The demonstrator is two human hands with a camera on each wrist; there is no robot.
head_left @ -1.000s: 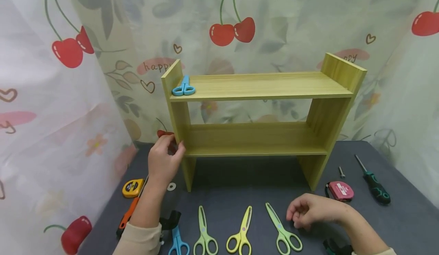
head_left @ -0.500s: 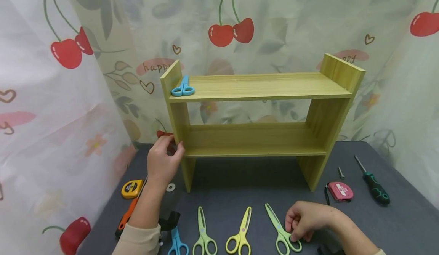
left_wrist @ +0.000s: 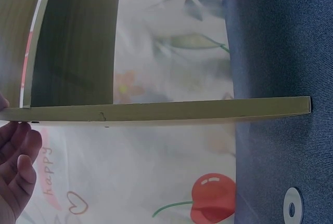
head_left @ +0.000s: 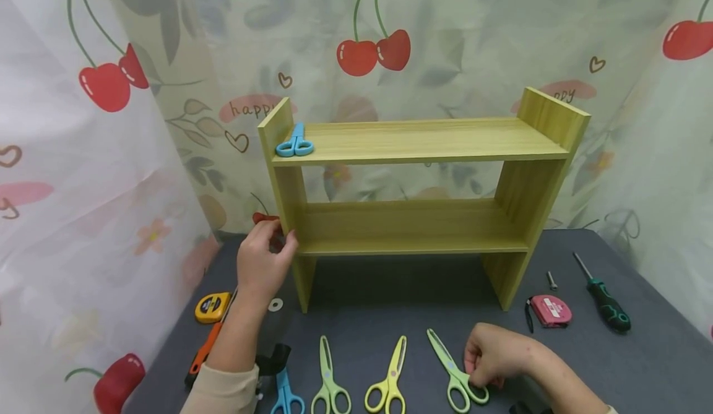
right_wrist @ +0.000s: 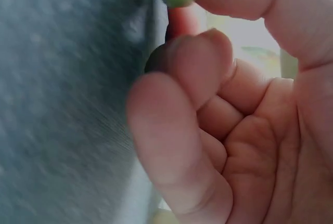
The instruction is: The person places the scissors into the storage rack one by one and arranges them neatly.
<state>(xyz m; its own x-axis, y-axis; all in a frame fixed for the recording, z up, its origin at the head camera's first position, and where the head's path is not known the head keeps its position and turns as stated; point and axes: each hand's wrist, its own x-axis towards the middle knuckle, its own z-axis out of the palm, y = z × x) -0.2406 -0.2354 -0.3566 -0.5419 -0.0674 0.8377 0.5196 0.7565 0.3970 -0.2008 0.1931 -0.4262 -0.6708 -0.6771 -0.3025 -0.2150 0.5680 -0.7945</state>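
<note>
Gripping the wooden shelf [head_left: 412, 225] at its left side is the left hand [head_left: 262, 262]; the right hand [head_left: 498, 351] pinches the rightmost green scissors [head_left: 457, 375] by the handle.

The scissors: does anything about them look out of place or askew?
Slightly: the right green scissors slant leftward, while the left green scissors and yellow scissors point more nearly straight at the wooden shelf. The upper blue scissors also lie alone on its top board. No damage shows, though the lower blue scissors are partly hidden.
</note>
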